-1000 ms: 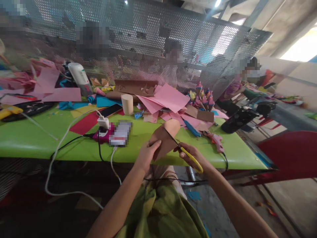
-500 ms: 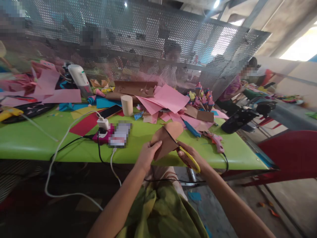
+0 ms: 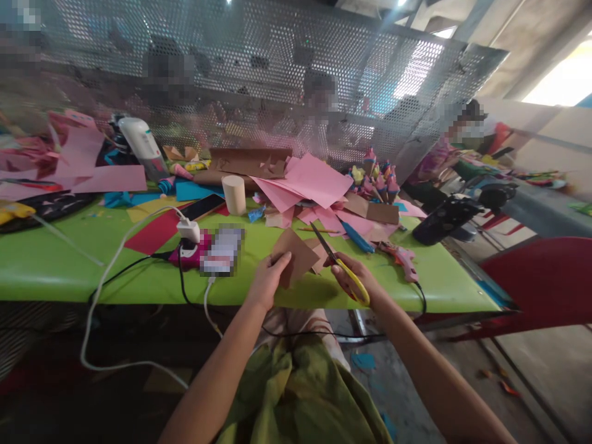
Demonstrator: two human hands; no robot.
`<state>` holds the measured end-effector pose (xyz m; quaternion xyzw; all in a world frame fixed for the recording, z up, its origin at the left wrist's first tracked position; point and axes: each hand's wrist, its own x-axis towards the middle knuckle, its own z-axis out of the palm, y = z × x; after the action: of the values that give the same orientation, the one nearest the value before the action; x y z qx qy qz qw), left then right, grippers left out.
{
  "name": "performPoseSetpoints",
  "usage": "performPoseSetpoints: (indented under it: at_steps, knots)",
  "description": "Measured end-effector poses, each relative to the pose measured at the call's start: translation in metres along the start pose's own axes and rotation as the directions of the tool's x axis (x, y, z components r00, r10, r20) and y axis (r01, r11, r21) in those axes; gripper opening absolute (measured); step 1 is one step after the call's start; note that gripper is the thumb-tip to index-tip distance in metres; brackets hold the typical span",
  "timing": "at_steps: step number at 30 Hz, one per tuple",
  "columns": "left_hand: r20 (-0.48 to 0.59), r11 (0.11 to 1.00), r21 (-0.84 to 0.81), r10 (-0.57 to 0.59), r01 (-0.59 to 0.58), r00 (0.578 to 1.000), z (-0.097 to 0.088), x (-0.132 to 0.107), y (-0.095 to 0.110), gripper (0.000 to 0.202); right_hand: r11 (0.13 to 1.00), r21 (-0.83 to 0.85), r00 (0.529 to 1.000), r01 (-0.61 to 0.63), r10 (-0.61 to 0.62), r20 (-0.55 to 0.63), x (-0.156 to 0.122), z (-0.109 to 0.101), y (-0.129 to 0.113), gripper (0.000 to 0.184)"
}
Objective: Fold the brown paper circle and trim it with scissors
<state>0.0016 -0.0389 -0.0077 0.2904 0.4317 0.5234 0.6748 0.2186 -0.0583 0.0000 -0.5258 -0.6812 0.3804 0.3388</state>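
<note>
My left hand (image 3: 268, 277) is closed on a piece of brown paper (image 3: 296, 254), its thumb lying on top, just above the table's front edge. In my right hand (image 3: 354, 277) are yellow-handled scissors (image 3: 352, 280), their dark blades pointing up and to the left, apart from the paper in my left hand. Another brown paper piece (image 3: 320, 256) shows between the held sheet and the scissors; whether it lies on the table or touches my right hand I cannot tell.
Pink sheets (image 3: 319, 182), a blue cutter (image 3: 356, 236) and a pink glue gun (image 3: 402, 259) lie on the green table (image 3: 55, 265). A phone (image 3: 222, 250), a beige cylinder (image 3: 234, 195) and cables are left of my hands. A black bottle (image 3: 444, 221) lies tilted at right.
The brown paper has come apart along the cut. My left hand has moved left with one piece, and the scissors have come away from it.
</note>
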Motion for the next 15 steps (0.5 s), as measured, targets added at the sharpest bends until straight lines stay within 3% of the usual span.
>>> performPoseSetpoints:
  at_steps: [5, 11, 15]
  knots:
    - [-0.025, 0.997, 0.004, 0.072, -0.072, 0.997, -0.001, 0.0, -0.003, 0.049, 0.955, 0.271, 0.98, -0.122, 0.159, -0.117, 0.001, 0.003, -0.008, 0.054]
    - [0.016, 0.996, -0.005, 0.084, -0.084, 0.996, 0.01, -0.009, -0.011, 0.05, 0.866, 0.499, 0.963, -0.022, 0.153, -0.223, 0.011, 0.017, -0.017, 0.054]
    - [0.056, 0.99, 0.142, -0.005, -0.003, 0.998, 0.003, -0.008, -0.004, 0.05, 0.831, 0.556, 0.964, 0.008, 0.142, -0.225, 0.012, 0.013, -0.027, 0.054]
